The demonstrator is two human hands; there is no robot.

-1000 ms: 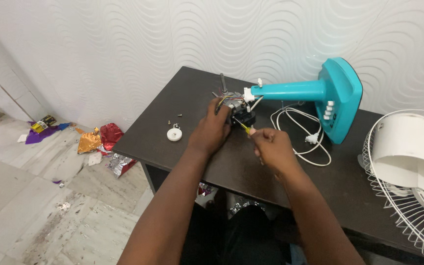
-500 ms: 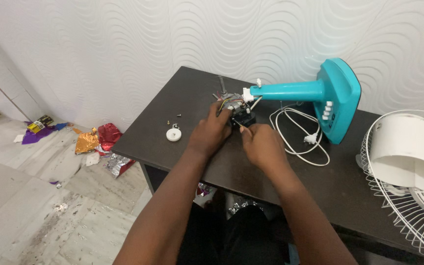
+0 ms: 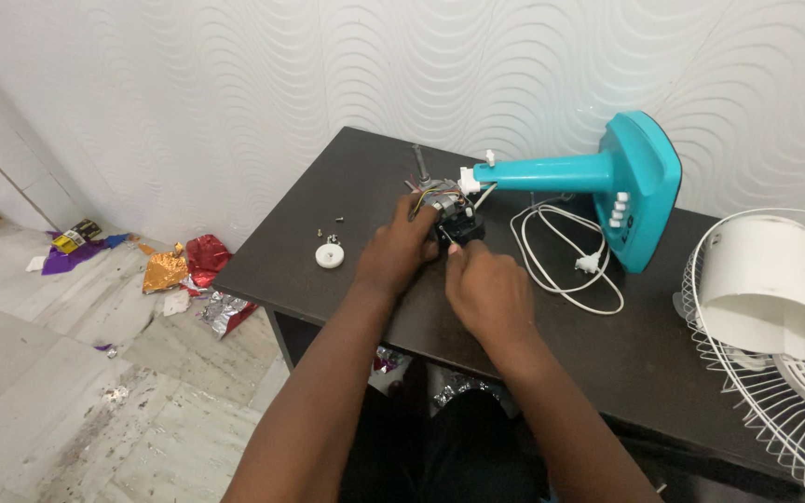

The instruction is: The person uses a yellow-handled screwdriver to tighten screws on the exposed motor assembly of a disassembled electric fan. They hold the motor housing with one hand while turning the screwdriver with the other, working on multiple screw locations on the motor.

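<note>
Center of frame: left hand (image 3: pixel 401 250) grips the small fan motor (image 3: pixel 446 207) on the dark desk (image 3: pixel 347 177), fingers curled over it. Right hand (image 3: pixel 486 289) sits just below-right of the motor, closed on a thin tool whose tip touches the motor; tool mostly hidden. Teal fan stand (image 3: pixel 598 182) lies on its side, upper right, w/ white cord (image 3: pixel 561 251) coiled beneath. White knob (image 3: pixel 330 256) + 2 small screws (image 3: pixel 328 226) left of the hands. White fan guard (image 3: pixel 775 373) at far right.
</note>
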